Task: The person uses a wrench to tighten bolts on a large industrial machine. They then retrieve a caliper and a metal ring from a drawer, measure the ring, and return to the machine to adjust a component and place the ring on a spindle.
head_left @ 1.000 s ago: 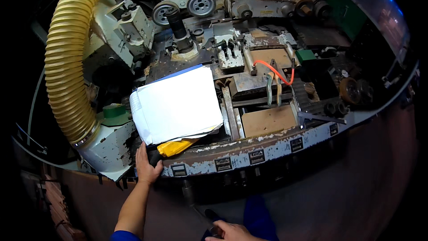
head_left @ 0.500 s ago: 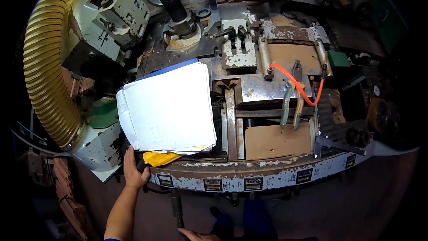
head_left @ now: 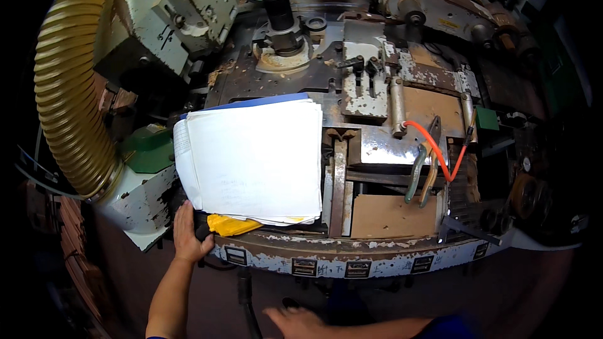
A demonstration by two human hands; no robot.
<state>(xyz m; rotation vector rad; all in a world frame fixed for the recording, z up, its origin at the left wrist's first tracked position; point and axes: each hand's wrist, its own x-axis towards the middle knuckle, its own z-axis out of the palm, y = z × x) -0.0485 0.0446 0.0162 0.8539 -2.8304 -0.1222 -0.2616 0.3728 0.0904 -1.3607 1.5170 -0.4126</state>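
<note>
From where I stand, with the paper stack (head_left: 260,163) as the clock's centre, the left hand (head_left: 190,238) rests around seven o'clock on the rim of the machine bed (head_left: 239,81). Its fingers lie together, the thumb apart, and the dark end of a yellow object (head_left: 233,225) sits between; I can't tell whether they grip it. The hand seems placed there mainly for support.

The right hand (head_left: 295,322), between five and six, is blurred, its fingers stretched wide and apparently empty, just beside a dark rod (head_left: 245,285) at six o'clock.

The papers lie flat on a blue folder (head_left: 292,97), likely so the sheets stay clean and readable. At three o'clock, pliers (head_left: 415,179) lie with handles toward the front, presumably for easy picking up, under a looping orange tube (head_left: 441,160).

The yellow object lies at half past six, partly beneath the papers, bright and creased-looking, with a dark stub end. The rod looks thick on top and thinner below, leaning slightly.
</note>
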